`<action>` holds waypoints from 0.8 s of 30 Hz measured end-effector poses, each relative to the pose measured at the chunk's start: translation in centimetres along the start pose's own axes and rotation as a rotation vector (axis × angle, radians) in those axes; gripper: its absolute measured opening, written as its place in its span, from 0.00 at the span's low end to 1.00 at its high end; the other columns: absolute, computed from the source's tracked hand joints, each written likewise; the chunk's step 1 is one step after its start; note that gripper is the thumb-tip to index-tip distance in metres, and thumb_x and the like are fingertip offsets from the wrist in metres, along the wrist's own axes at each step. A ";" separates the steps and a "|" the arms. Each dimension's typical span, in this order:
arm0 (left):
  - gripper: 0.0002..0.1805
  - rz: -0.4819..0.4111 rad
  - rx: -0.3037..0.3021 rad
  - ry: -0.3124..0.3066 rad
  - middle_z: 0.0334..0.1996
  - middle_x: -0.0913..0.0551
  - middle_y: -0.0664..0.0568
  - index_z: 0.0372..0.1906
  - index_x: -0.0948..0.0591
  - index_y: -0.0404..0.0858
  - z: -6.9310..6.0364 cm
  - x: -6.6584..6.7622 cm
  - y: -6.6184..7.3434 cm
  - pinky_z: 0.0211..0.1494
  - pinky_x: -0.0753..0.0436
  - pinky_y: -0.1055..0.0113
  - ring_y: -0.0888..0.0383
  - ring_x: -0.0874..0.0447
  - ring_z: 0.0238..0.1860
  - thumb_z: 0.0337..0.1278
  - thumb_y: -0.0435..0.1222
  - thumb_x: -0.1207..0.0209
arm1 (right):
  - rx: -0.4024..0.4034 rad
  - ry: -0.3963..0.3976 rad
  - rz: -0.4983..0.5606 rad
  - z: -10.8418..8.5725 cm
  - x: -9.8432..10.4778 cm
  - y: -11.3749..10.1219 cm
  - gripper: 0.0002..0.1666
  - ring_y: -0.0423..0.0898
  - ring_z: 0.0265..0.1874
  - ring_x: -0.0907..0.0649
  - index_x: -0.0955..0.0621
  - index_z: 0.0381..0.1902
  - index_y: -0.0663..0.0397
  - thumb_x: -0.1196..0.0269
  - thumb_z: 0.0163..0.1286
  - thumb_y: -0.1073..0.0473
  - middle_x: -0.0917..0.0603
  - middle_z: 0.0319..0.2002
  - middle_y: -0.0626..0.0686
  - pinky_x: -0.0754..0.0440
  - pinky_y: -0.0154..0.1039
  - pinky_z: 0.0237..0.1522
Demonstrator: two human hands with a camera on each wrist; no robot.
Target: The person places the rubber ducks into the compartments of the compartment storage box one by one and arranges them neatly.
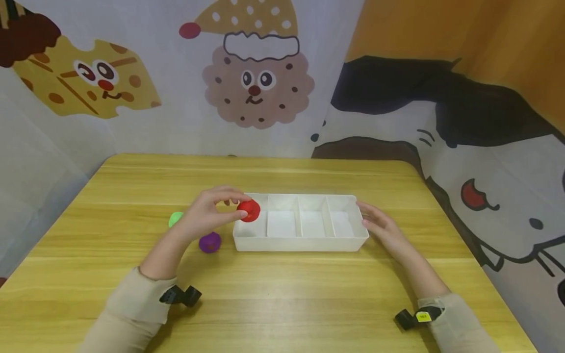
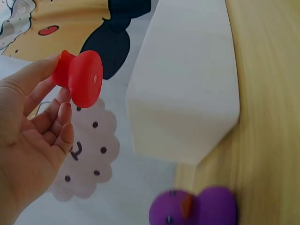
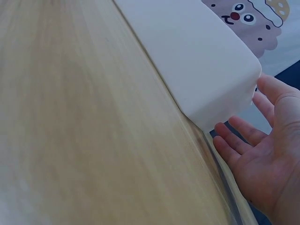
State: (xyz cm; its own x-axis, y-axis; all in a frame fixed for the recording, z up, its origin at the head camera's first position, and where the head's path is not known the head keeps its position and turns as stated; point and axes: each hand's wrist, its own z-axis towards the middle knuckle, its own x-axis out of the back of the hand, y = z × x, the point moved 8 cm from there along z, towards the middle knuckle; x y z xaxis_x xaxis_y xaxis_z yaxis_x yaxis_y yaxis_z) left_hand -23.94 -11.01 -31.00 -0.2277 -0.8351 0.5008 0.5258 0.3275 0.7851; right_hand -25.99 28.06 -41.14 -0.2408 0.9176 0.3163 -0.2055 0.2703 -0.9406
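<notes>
My left hand (image 1: 207,212) pinches a red rubber duck (image 2: 84,78) between thumb and fingers, above the leftmost compartment of a white divided box (image 1: 297,244). In the left wrist view the duck's flat base faces the box, and the other fingers are loosely bent below it. At the box's right end my right hand (image 1: 383,226) rests its fingertips against the wall, with fingers fairly relaxed. A purple rubber duck (image 1: 210,242) sits on the table just left of the box. Partly hidden behind my left hand is a light green object (image 1: 175,218).
The box stands lengthwise on a wooden table (image 1: 282,299), its compartments parted by thin white walls. Behind the table hangs a curtain (image 1: 167,132) printed with cartoon figures. A small black camera (image 1: 181,296) is strapped at each wrist.
</notes>
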 end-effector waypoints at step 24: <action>0.16 -0.022 -0.040 -0.121 0.40 0.18 0.61 0.49 0.15 0.43 5.2 -6.3 1.8 0.42 0.25 0.54 0.51 0.26 0.42 0.55 0.39 0.33 | 0.000 -0.005 -0.024 0.0 0.1 0.0 0.30 0.38 0.57 0.27 0.38 0.71 0.61 0.46 0.74 0.60 0.36 0.67 0.67 0.30 0.28 0.54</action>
State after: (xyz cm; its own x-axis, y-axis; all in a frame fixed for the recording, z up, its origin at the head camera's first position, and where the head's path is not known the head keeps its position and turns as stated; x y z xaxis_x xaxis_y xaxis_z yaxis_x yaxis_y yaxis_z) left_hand -25.78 -2.85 -30.89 -0.3352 -0.7815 0.5262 0.5512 0.2903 0.7822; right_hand -26.06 28.15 -41.11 -0.2403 0.9093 0.3397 -0.2110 0.2927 -0.9326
